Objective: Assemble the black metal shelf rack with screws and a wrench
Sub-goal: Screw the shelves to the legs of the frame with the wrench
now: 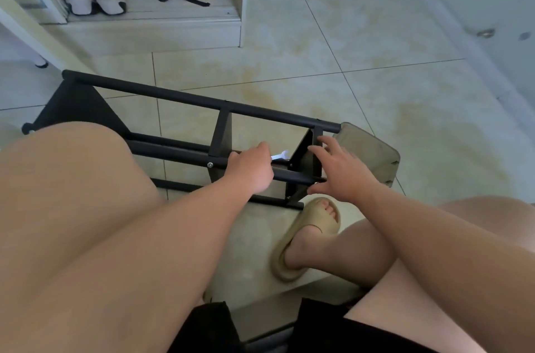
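Tiled floor (318, 34) holds the black rack (179, 98) on its side. Left hand (252, 170) grips the wrench (281, 155), nine o'clock of the spread, empty right hand (343, 172) at the end panel (304, 156). This looks like the tightening stage, and the wrench probably needs seating at that joint.

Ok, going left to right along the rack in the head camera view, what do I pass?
left end panel of the black rack → silver screw head → left hand → wrench sticking out of that hand → right hand, fingers spread at the rack's right end → tan plastic object
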Action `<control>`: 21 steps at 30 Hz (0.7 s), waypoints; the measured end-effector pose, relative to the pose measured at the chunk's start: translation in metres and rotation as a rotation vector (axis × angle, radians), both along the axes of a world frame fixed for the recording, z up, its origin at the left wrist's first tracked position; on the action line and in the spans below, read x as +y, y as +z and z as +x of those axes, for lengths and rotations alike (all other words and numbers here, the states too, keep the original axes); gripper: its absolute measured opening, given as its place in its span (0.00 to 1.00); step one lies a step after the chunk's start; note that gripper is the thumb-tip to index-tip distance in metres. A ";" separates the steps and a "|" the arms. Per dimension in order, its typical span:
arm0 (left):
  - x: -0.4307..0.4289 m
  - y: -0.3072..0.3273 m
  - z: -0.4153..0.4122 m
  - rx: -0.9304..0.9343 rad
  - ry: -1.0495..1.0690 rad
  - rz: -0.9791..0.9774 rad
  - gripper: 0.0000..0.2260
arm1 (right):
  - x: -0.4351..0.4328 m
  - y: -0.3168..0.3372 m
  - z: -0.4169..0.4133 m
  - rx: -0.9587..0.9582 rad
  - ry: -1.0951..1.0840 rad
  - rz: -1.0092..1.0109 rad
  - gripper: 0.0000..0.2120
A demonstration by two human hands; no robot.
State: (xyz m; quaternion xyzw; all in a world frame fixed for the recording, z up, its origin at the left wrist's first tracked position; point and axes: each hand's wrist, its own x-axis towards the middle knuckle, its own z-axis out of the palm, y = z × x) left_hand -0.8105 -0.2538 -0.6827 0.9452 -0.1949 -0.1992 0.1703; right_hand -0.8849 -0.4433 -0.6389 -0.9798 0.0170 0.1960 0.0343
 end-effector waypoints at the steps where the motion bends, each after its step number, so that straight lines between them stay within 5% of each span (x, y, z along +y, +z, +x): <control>1: -0.001 0.001 0.000 0.015 0.005 0.004 0.07 | -0.004 -0.001 0.001 -0.002 0.032 -0.029 0.52; 9: -0.007 0.008 0.017 0.176 0.026 0.089 0.06 | -0.032 -0.005 0.033 0.072 0.226 -0.173 0.74; 21: -0.028 0.011 0.057 0.472 -0.166 0.175 0.10 | -0.050 -0.020 0.048 0.083 0.304 -0.026 0.74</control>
